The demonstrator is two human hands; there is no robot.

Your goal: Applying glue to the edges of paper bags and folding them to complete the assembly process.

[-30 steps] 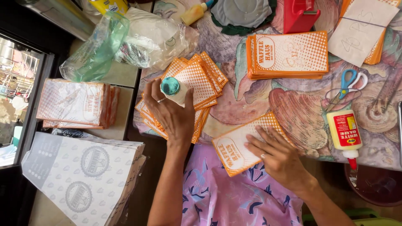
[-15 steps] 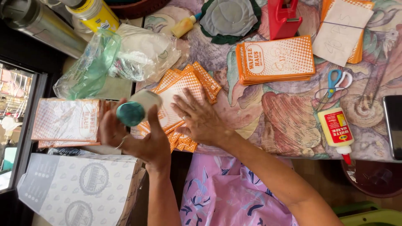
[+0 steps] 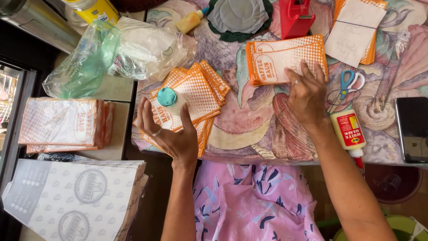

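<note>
My left hand [image 3: 171,131] grips a small white bottle with a teal cap [image 3: 168,99], held over a fanned heap of orange-and-white paper bags [image 3: 203,91] on the patterned tablecloth. My right hand [image 3: 307,93] lies flat, fingers spread, on the near edge of a neat stack of the same orange bags [image 3: 278,56] farther back. A ring shows on each hand. A white glue bottle with a red label [image 3: 348,131] lies just right of my right wrist.
Blue-handled scissors [image 3: 350,82], a red tape dispenser [image 3: 296,15], a dark phone [image 3: 412,129] and another bag stack with a white sheet [image 3: 356,29] lie on the table. Left: crumpled plastic bags [image 3: 111,56], an orange bag pile [image 3: 64,122], grey printed bags [image 3: 76,196].
My left hand brought the teal-capped bottle from the left side back over the fanned bags. My right hand left the fanned heap and moved right onto the neat orange stack.
</note>
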